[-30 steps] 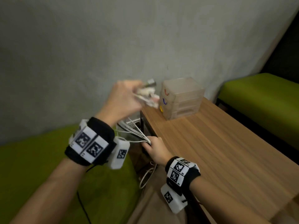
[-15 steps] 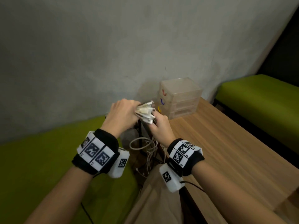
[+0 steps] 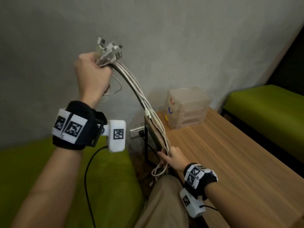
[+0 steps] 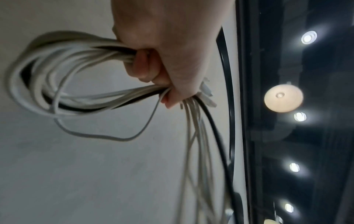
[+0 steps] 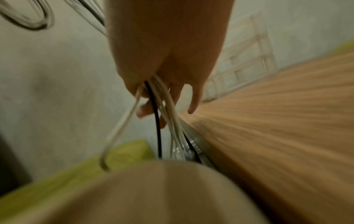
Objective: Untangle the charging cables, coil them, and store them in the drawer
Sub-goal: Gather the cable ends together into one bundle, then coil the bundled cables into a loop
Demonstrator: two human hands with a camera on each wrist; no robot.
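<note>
A bundle of white charging cables with one black cable [image 3: 139, 91] stretches taut from high on the left down to the table's near corner. My left hand [image 3: 92, 73] is raised and grips the bundle in a fist, several plugs [image 3: 110, 48] sticking out above it; the left wrist view shows coiled loops [image 4: 63, 78] in that fist. My right hand [image 3: 172, 156] holds the lower strands [image 5: 162, 109] beside the table edge, fingers curled round them. The loose ends [image 3: 160, 170] hang over my knee. A clear plastic drawer unit [image 3: 187, 106] stands at the table's back corner, drawers closed.
The wooden table [image 3: 230, 162] runs to the right. Green cushioned benches [image 3: 266, 109] lie left and right of it. A wall socket [image 3: 137, 132] with a black plug sits low on the grey wall. My beige trouser knee [image 3: 164, 203] is below the hands.
My left hand has lifted the plug ends from chest height up and to the left. My right hand has slid down the cables to the table's near corner, pulling the bundle straight.
</note>
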